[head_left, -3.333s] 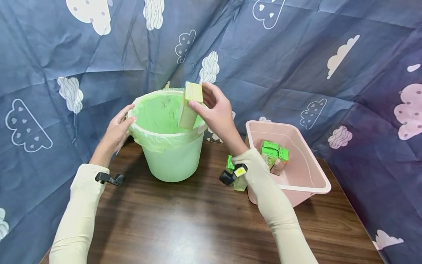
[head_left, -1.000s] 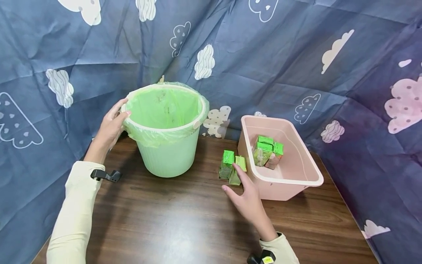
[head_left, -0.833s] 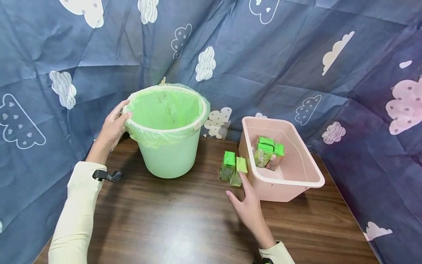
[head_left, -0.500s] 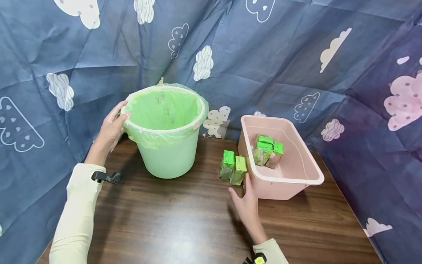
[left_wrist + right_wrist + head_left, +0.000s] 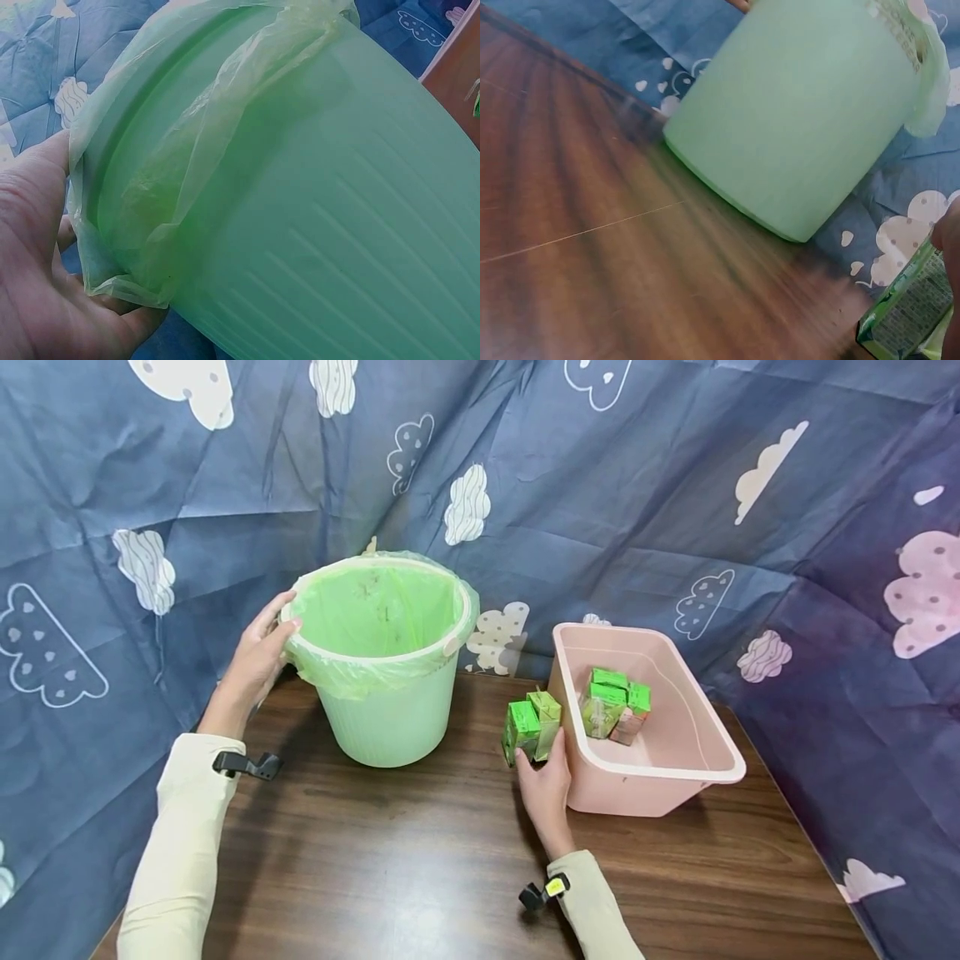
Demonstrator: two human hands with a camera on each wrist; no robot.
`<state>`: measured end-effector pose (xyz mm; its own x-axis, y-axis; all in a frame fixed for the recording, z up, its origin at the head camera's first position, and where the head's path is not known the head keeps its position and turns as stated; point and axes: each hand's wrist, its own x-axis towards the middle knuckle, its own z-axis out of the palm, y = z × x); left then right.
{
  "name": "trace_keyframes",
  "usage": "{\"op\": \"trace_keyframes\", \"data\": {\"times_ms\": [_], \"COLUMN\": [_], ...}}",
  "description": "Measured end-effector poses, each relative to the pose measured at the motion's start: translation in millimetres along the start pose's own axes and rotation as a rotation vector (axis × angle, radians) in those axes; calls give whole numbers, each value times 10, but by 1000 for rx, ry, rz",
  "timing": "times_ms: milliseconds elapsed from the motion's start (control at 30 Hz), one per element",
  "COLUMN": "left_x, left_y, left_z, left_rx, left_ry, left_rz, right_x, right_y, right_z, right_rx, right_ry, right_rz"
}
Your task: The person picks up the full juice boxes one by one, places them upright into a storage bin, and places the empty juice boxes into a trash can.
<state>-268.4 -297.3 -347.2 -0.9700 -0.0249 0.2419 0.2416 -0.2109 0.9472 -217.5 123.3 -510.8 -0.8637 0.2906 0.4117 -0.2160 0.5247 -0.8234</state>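
Note:
My left hand [image 5: 258, 656] grips the left rim of a pale green waste bin [image 5: 386, 710], fingers outside and thumb at the edge. A translucent green bin liner [image 5: 217, 120] folds over the rim. My right hand [image 5: 546, 789] holds two small drink cartons between thumb and fingers, close to the pink tub. One is a green-topped carton [image 5: 522, 727] at the thumb side; the other is a yellow-green carton [image 5: 546, 718] with a straw, at the finger side. In the right wrist view the thumb meets the green-topped carton [image 5: 911, 307]; the fingertips are mostly hidden.
A pink tub [image 5: 697, 727] stands right of the cartons, with several green-topped drink cartons [image 5: 609, 702] inside. The brown wooden table [image 5: 360, 868] runs under everything. A dark blue cloth [image 5: 577, 510] with cloud prints hangs behind.
The carton that my right hand held over the bin is out of sight. That hand came back to the two standing cartons and closed around them, and they shifted together. The left hand stayed.

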Motion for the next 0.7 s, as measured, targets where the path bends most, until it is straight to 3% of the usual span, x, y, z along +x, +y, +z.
{"op": "trace_keyframes", "data": {"times_ms": [267, 500, 700], "left_x": [3, 28, 13], "left_y": [30, 47, -3], "left_z": [1, -11, -10], "left_rx": [6, -6, -1], "left_ry": [6, 17, 6], "left_rz": [0, 22, -8], "right_x": [16, 143, 186], "right_y": [-75, -131, -69], "right_z": [105, 171, 250], "right_rx": [-28, -41, -57], "right_ry": [39, 134, 183], "right_rz": [-52, -141, -149]}}
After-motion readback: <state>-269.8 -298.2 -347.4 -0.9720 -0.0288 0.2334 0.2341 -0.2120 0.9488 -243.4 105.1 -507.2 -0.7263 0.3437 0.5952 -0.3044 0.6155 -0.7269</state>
